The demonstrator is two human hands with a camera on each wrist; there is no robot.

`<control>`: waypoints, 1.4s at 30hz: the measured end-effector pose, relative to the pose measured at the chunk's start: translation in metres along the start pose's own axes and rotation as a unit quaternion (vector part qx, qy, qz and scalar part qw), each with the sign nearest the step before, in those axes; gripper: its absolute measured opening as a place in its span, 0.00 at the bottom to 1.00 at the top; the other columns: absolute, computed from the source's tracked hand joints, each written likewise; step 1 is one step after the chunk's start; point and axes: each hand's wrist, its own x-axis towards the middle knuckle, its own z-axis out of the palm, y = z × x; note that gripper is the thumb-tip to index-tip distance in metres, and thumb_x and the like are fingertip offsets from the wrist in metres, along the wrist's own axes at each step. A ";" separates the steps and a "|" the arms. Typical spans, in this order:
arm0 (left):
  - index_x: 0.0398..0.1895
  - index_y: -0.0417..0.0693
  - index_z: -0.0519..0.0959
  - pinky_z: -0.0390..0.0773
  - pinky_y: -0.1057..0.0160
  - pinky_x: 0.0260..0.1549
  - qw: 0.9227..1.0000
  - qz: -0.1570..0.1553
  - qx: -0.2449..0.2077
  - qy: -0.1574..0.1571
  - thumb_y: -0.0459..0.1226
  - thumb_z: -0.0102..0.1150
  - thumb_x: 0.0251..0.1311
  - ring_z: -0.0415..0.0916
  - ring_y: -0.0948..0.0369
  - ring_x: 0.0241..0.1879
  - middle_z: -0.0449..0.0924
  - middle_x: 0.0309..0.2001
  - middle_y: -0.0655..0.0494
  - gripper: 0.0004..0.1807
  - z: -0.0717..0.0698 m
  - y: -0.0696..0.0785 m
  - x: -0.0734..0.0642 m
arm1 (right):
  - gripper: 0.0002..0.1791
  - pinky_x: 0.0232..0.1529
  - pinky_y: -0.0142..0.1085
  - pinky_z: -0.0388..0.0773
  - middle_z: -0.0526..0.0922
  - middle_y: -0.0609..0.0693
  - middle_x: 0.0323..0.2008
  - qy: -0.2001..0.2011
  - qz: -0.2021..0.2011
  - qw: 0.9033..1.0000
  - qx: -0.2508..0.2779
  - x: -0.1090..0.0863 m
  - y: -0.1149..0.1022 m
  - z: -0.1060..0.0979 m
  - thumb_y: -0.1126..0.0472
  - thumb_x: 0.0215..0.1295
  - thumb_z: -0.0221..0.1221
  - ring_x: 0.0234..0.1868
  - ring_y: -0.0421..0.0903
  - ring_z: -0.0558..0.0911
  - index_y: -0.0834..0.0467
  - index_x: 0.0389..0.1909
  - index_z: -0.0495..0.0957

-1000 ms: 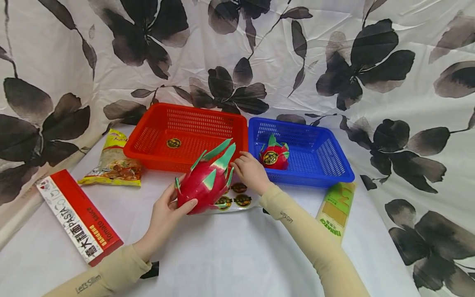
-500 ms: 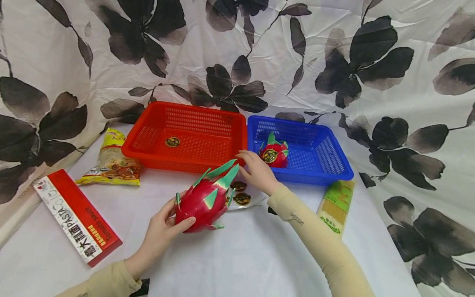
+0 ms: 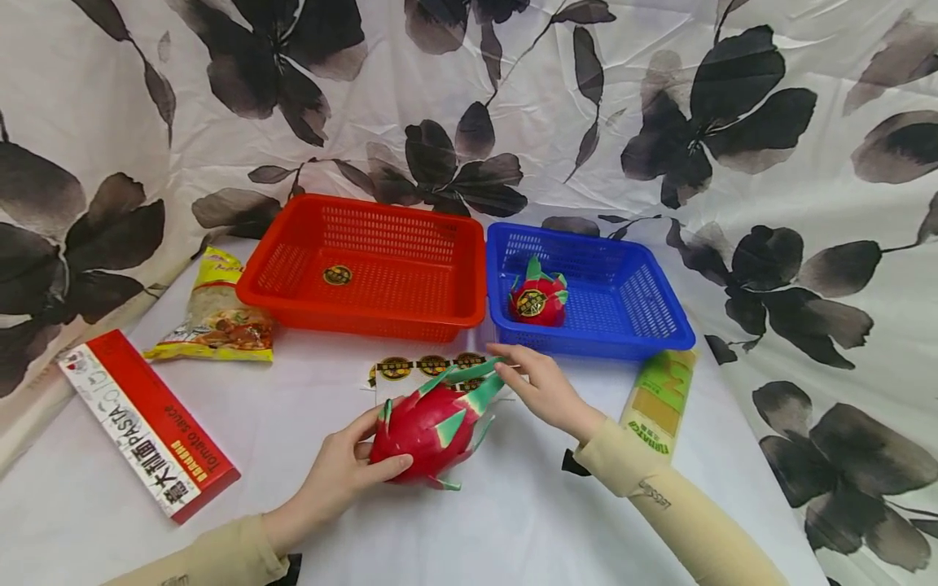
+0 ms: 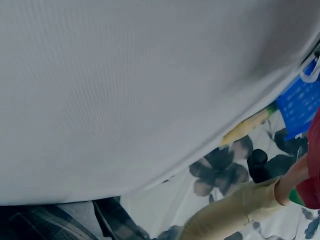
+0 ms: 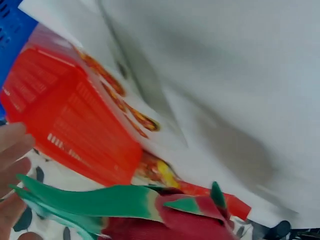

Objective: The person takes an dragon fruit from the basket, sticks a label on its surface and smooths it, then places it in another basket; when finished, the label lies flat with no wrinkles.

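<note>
My left hand [image 3: 344,464] grips a large pink dragon fruit [image 3: 421,435] by its rounded end, thumb on the near side. The fruit lies tilted over the white table, its green leaf tips pointing toward my right hand [image 3: 545,387]. The right fingers are lightly bent and overlap those tips in the head view. From the right wrist, the fingers [image 5: 12,155] appear just beside the long green leaves [image 5: 95,200]. Partly hidden behind the fruit is a sheet of round black-and-gold stickers [image 3: 396,368]. Only an edge of the fruit [image 4: 314,155] shows in the left wrist view.
A red basket [image 3: 359,319] with one round sticker inside stands beside a blue basket [image 3: 608,342] holding a smaller, stickered dragon fruit [image 3: 541,303]. Left are a yellow food bag [image 3: 223,313] and a pasta box [image 3: 150,427]. A green noodle pack [image 3: 659,403] lies right.
The dragon fruit has come down toward the near side and then right, in my left hand. My right hand has moved right and nearer, staying by the leaf tips. More of the sticker sheet shows.
</note>
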 end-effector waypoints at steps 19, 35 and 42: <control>0.62 0.46 0.65 0.82 0.57 0.35 0.990 -0.036 0.038 -0.129 0.44 0.67 0.49 0.77 0.52 0.46 0.71 0.55 0.44 0.36 0.018 -0.004 0.001 | 0.07 0.27 0.27 0.73 0.80 0.46 0.28 -0.114 0.024 0.993 0.016 -0.038 0.023 0.003 0.61 0.66 0.53 0.24 0.34 0.71 0.57 0.38 0.80; 0.59 0.55 0.66 0.78 0.66 0.29 0.973 -0.008 0.148 -0.179 0.51 0.68 0.44 0.74 0.61 0.31 0.72 0.48 0.51 0.37 0.026 0.001 0.004 | 0.08 0.35 0.27 0.72 0.80 0.45 0.32 -0.197 0.043 0.979 0.040 -0.054 0.040 0.004 0.59 0.67 0.52 0.31 0.35 0.72 0.55 0.40 0.79; 0.59 0.67 0.66 0.79 0.59 0.36 0.957 0.015 0.223 -0.183 0.60 0.66 0.41 0.68 0.58 0.49 0.70 0.47 0.59 0.37 0.031 0.005 -0.001 | 0.08 0.43 0.29 0.75 0.82 0.44 0.38 -0.263 0.020 0.964 0.007 -0.058 0.043 0.006 0.60 0.65 0.54 0.36 0.34 0.75 0.53 0.41 0.80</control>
